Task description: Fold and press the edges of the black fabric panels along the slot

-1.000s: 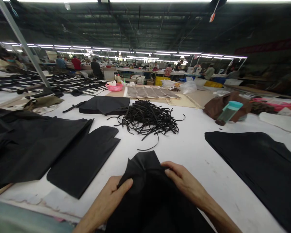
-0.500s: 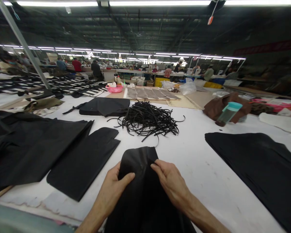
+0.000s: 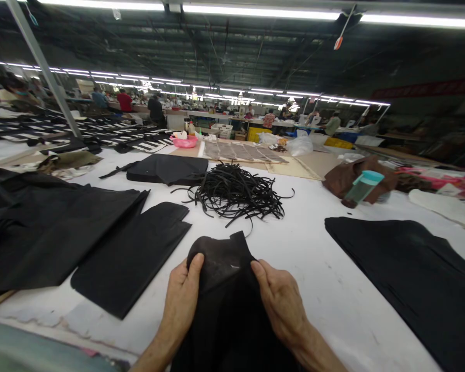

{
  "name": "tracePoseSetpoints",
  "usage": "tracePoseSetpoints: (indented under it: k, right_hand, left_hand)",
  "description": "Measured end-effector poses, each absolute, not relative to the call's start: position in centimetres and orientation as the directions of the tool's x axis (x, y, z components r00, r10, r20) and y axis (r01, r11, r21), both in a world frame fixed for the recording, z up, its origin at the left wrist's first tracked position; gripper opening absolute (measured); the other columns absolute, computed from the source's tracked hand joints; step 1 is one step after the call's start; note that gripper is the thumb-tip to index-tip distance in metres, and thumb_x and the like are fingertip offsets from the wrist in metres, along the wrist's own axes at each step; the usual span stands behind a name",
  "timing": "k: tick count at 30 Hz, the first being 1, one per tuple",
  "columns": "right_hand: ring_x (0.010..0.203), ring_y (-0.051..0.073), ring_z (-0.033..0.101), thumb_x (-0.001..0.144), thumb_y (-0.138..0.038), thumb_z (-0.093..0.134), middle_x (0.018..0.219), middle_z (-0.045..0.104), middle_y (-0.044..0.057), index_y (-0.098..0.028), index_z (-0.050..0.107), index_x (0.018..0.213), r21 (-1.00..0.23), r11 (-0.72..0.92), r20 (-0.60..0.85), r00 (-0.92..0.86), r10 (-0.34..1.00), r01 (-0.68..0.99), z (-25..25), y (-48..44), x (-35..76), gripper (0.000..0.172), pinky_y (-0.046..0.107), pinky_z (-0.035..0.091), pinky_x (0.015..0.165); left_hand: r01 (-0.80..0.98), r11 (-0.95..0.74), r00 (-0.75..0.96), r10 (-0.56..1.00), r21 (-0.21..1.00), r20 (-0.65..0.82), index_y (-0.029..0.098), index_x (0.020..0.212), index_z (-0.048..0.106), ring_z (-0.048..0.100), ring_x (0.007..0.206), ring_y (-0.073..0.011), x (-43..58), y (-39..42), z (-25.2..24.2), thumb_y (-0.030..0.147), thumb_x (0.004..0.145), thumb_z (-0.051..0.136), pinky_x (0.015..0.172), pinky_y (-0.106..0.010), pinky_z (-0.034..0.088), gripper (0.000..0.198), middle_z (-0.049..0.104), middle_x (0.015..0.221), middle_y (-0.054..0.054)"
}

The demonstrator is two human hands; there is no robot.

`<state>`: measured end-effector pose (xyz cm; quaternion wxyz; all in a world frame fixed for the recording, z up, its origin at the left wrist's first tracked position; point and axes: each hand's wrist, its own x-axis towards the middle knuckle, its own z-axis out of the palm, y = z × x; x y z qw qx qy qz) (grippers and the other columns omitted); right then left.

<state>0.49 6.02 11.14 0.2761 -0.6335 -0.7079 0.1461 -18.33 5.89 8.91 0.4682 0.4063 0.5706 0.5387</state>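
Observation:
A piece of black fabric [image 3: 228, 310] hangs between my hands at the front of the table. My left hand [image 3: 184, 294] pinches its left edge, thumb on top and fingers hidden beneath. On the opposite edge my right hand [image 3: 281, 294] grips the cloth between thumb and curled fingers. The fabric's far end is folded or bent, with a small pale mark near the fold. Just beyond it lies a tangled heap of thin black strips [image 3: 240, 194]. One strip curls down close to the fabric's far corner.
Black cut panels [image 3: 134, 258] lie to the left, beside a larger black fabric pile [image 3: 54, 227]. Another black stack [image 3: 403, 279] covers the right side. A folded black stack [image 3: 166, 168] sits behind. A teal-lidded bottle [image 3: 362, 188] leans near brown cloth [image 3: 337, 178]. Several people work far back.
My hands have spread slightly apart on the black fabric. Its far end has changed shape, and a pale mark now shows near the fold. The camera view has shifted a little.

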Motion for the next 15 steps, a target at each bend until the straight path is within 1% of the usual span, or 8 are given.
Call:
tracePoseSetpoints:
  k: [3, 5, 7, 11, 15]
  right_hand:
    - [0.052, 0.014, 0.04, 0.09, -0.053, 0.021, 0.052, 0.044, -0.003, -0.022, 0.038, 0.059, -0.66, 0.08, 0.193, 0.065, 0.979, 0.747, 10.9, 6.3, 2.3, 0.047, 0.027, 0.028, 0.055]
    - [0.055, 0.015, 0.043, 0.088, -0.056, 0.025, 0.055, 0.047, -0.002, -0.022, 0.038, 0.059, -0.716, 0.017, 0.177, 0.157, 0.972, 0.698, 10.7, 6.7, 4.1, 0.047, 0.027, 0.032, 0.056]
    - [0.059, 0.017, 0.047, 0.085, -0.058, 0.028, 0.058, 0.051, 0.0, -0.022, 0.041, 0.059, -0.744, -0.032, 0.174, 0.239, 0.955, 0.667, 10.4, 7.1, 6.6, 0.046, 0.027, 0.035, 0.059]
    - [0.072, 0.023, 0.055, 0.081, -0.059, 0.033, 0.065, 0.059, 0.004, -0.021, 0.048, 0.062, -0.721, -0.134, 0.184, 0.375, 0.909, 0.679, 9.5, 7.7, 11.9, 0.045, 0.029, 0.039, 0.069]
    - [0.077, 0.025, 0.057, 0.08, -0.059, 0.033, 0.065, 0.061, 0.006, -0.021, 0.052, 0.063, -0.662, -0.194, 0.154, 0.385, 0.91, 0.724, 8.4, 7.7, 15.6, 0.045, 0.03, 0.041, 0.074]
  left_hand:
    - [-0.063, 0.117, -0.339, 0.932, 0.991, -0.132, 0.013, 0.098, 0.062, 0.06, 0.089, -0.0256, -19.4, 6.2, 7.7, 0.054, 0.077, 0.052, 0.08, -0.034, 0.047, 0.048, 0.067, 0.083, -0.006]
    - [-0.12, 0.141, -0.379, 0.908, 0.983, -0.177, 0.013, 0.102, 0.061, 0.06, 0.091, -0.0244, -20.7, 6.5, 6.6, 0.053, 0.077, 0.054, 0.082, -0.034, 0.047, 0.047, 0.067, 0.085, -0.006]
    - [-0.166, 0.162, -0.429, 0.876, 0.973, -0.219, 0.014, 0.103, 0.06, 0.061, 0.088, -0.0224, -22.3, 6.7, 5.6, 0.05, 0.076, 0.057, 0.083, -0.033, 0.047, 0.045, 0.067, 0.086, -0.006]
    - [-0.232, 0.179, -0.533, 0.799, 0.956, -0.279, 0.017, 0.1, 0.062, 0.063, 0.08, -0.0201, -25.1, 6.9, 4.6, 0.044, 0.075, 0.061, 0.077, -0.031, 0.05, 0.037, 0.068, 0.082, -0.004]
    - [-0.317, 0.201, -0.48, 0.809, 0.927, -0.339, 0.017, 0.097, 0.063, 0.064, 0.069, -0.0196, -25.3, 7.0, 5.2, 0.034, 0.075, 0.061, 0.068, -0.031, 0.053, 0.028, 0.067, 0.074, -0.003]
